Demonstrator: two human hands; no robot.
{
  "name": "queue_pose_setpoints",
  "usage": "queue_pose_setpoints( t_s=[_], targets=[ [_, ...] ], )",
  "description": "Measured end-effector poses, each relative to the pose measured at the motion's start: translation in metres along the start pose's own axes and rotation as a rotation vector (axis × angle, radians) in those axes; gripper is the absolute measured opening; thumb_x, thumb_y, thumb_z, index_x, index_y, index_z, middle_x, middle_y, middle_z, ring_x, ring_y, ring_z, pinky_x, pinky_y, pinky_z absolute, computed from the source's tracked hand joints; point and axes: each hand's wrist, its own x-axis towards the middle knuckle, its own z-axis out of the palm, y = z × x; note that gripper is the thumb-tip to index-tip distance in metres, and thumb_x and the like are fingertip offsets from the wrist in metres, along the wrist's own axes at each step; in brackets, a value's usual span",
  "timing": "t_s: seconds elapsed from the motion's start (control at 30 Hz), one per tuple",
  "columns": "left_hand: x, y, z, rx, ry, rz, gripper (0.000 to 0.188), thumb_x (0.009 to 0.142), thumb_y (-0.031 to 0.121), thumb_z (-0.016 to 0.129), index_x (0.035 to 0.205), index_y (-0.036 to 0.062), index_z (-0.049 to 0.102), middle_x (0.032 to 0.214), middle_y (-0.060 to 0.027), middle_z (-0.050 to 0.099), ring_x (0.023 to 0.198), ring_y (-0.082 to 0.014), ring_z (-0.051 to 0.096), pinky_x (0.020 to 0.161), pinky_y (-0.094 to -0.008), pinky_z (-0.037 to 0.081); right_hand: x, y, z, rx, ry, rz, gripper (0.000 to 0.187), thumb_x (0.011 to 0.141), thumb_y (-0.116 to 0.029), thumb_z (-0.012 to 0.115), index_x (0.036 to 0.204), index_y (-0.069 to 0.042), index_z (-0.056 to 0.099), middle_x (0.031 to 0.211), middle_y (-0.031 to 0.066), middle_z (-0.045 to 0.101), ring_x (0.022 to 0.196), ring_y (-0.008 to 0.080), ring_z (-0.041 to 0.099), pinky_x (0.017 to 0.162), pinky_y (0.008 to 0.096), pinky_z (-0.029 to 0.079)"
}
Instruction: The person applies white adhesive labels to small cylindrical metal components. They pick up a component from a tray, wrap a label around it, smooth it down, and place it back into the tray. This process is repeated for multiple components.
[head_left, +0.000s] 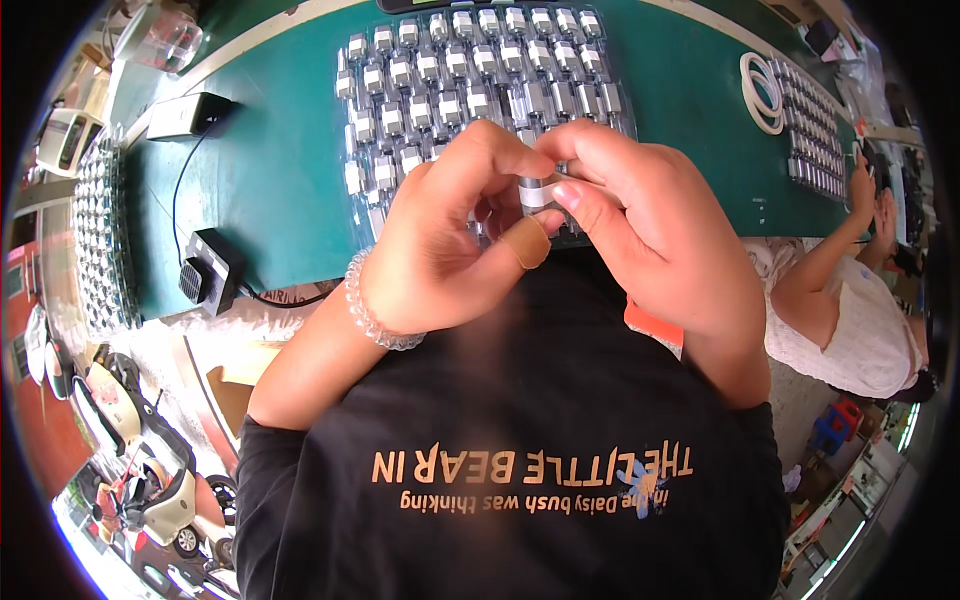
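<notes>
Both hands (530, 215) pinch one small silver part (537, 190), seemingly white-banded; clear tray (352, 120) of matching parts behind.

Bright, even light; perhaps slightly blurred edges.

A person's two bare hands and forearms, seen from above, with a black T-shirt below them.

The left hand (440, 245) has a clear, coiled plastic bracelet (372, 310) looped around its wrist, like a spiral hair tie, and a tan adhesive bandage (528, 243) wrapped around the thumb near its tip. The right hand (640, 225) wears no ring, band or bandage. Both forearms are uncovered up to the short sleeves. The black T-shirt (520, 480) fills the lower part of the view; it carries two lines of orange-gold lettering across the chest, upside down from this angle, with a small blue flower printed beside them. The fingers have short, unpainted nails.
</notes>
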Motion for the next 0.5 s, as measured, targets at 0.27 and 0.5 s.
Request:
queue_pose_setpoints(
  t_s=[0.27,0.5],
  targets=[
    [-0.007,-0.003,0.003,-0.298,0.031,-0.043,0.027,0.080,-0.004,0.067,0.102,0.0022,0.051,0.085,-0.0009,0.058,0.071,-0.0061,0.054,0.059,-0.0214,0.045,-0.001,-0.003,-0.004,0.118,-0.099,0.079,0.009,0.093,0.003,0.046,0.102,0.005,0.048,0.079,0.0081,0.055,0.074,0.0086,0.055,0.068,0.0231,0.044],
    [-0.008,-0.004,-0.004,-0.155,-0.113,0.008,0.030,0.083,-0.005,0.064,0.108,0.0004,0.049,0.093,-0.0037,0.056,0.080,-0.0090,0.054,0.070,-0.0255,0.046,-0.002,0.014,0.007,0.237,0.020,-0.019,0.012,0.089,-0.006,0.056,0.099,-0.002,0.051,0.069,0.0139,0.059,0.058,0.0285,0.057,0.052,0.0345,0.040]
  ],
)
